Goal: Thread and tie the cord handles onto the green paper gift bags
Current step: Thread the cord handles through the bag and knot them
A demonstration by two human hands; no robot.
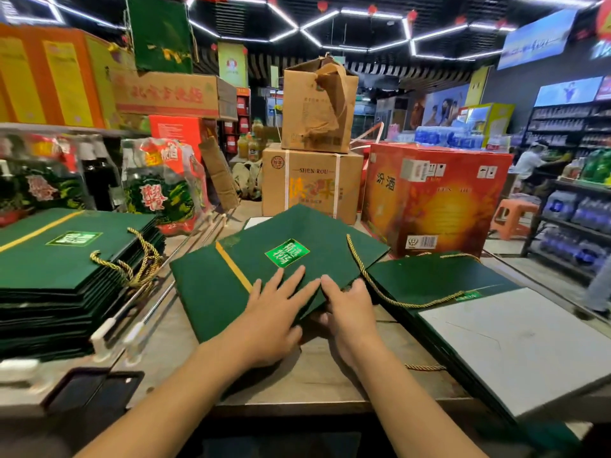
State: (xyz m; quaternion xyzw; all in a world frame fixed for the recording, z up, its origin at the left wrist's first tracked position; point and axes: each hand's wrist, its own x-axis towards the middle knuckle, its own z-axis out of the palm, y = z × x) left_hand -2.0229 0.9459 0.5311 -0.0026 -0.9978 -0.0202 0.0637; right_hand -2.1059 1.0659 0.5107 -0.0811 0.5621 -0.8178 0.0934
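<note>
A flat green bag with a gold stripe and a bright green label lies in the middle of the desk; every place below is told from it.

To its left stands a tall stack of bags, folded flat, with twisted gold handles hanging over the edge nearest the green bag. To its right lies a lower pile of bags, partly covered by a white sheet. A gold cord starts on the green bag's right part, curves off its edge and trails across that pile.

Behind the green bag a torn, open brown box sits on a strapped cardboard carton; what either holds cannot be seen. Behind and to the right is a closed red box. Behind and to the left, clear plastic sacks hold dark bottles.

The left hand lies flat on the green bag's near part, fingers straight and spread, pressing the paper down. The right hand, just beside it, grips the green bag's near corner, fingers curled over the top and thumb tucked beneath the edge.
</note>
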